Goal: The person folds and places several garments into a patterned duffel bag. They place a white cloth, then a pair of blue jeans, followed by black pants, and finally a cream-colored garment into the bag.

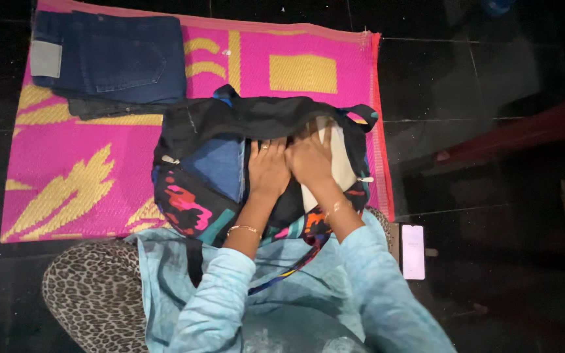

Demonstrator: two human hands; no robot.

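— Bag (197,196), open-mouthed, lying on the mat (86,176) right up against the sitter's lap. Both hands are inside it.

— Doing what?

— Pressing flat, I'd judge. Left hand (267,168) lies palm down on the dark cloth in the middle, fingers straight and close together. Right hand (310,159) sits just beside it, touching, fingers a little spread over a pale folded piece (341,160). Neither pinches anything.

— What's the blue beside the left hand?

— A folded blue garment (220,167), tucked against the bag's left wall; probably stacked flat so more fits.

— And the bag's rim?

— Black top edge pushed back away from the sitter, which keeps the mouth wide.

— Anything waiting outside?

— Folded jeans (116,62) at the mat's far left corner, well apart from the bag. A phone (412,252) lies on the dark floor (492,163) by the sitter's right side, screen lit.
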